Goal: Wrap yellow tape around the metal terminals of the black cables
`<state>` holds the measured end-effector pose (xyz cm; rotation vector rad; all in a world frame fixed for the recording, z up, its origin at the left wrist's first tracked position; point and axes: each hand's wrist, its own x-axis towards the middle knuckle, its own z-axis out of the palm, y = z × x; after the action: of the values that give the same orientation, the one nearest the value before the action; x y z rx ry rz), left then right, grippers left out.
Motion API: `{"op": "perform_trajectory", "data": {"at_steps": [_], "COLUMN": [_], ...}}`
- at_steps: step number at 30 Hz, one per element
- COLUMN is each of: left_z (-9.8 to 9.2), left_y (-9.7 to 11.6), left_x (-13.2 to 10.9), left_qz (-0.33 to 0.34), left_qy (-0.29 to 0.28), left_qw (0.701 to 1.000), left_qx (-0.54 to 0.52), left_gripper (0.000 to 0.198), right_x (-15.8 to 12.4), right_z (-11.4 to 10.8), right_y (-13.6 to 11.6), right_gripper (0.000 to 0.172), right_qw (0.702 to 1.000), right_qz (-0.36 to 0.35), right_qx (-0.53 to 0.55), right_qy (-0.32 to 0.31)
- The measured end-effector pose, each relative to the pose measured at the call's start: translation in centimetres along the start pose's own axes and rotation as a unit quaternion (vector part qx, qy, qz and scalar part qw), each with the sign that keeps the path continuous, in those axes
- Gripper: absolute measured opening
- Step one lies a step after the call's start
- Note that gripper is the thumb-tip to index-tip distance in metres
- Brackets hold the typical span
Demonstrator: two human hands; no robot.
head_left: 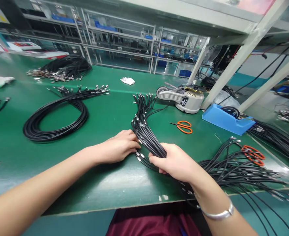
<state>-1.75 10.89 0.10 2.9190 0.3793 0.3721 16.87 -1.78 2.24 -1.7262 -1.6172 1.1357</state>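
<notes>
Cables (150,137), silver-fitted, are bunched in your right hand (173,161); at its ten o'clock, your left hand (121,147) touches them, grip unclear.

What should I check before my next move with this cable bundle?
1. Right hand closed around the cable bundle: ok.
2. Left hand gripping a cable: cannot tell, its fingertips are partly hidden.
3. Silver fittings level: not ok, staggered along the bundle.
4. Nearer orange scissors, right of the bundle, clear of both hands: ok.
5. Coiled cables apart from the bundle: ok.
</notes>
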Motion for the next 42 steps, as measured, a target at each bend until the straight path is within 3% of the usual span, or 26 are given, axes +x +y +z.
{"op": "perform_trajectory", "data": {"at_steps": [3,5,8,14,20,25,32,42], "left_z": [-0.3,-0.3,0.2,1.6,1.4,1.0,1.3,2.6], "left_y": [0.0,0.0,0.2,0.8,-2.1,-4.7,-1.3,1.3], "left_x": [-0.2,-0.4,-0.7,-0.5,-0.5,-0.7,-0.6,-0.4], "left_qz": [-0.002,-0.005,0.016,0.06,0.09,0.013,0.043,0.096], "left_qy": [-0.065,-0.066,-0.04,0.072,0.067,0.094,0.028,0.121], "left_qw": [0.998,0.996,0.993,0.978,0.992,0.994,0.998,0.984], "left_qx": [-0.024,-0.054,-0.112,-0.185,-0.065,0.046,0.034,0.09], "left_gripper": [0.017,0.016,0.015,0.021,0.023,0.025,0.025,0.022], "right_x": [0.1,0.2,0.3,0.2,0.0,-0.3,-0.3,0.2], "right_z": [0.3,0.5,1.0,1.3,0.5,-0.6,-0.8,-0.3], "right_y": [0.0,-0.1,-0.4,-0.5,-0.2,0.1,0.4,0.1], "right_gripper": [0.01,0.008,0.007,0.009,0.004,0.004,0.006,0.018], "right_qw": [0.998,0.996,0.993,0.995,0.996,0.993,0.998,0.999], "right_qz": [0.006,0.009,0.013,0.025,0.021,0.017,0.012,0.053], "right_qx": [-0.047,-0.078,-0.1,-0.081,-0.09,-0.102,-0.028,-0.004], "right_qy": [0.027,0.047,0.055,0.044,0.014,-0.049,-0.048,0.006]}}
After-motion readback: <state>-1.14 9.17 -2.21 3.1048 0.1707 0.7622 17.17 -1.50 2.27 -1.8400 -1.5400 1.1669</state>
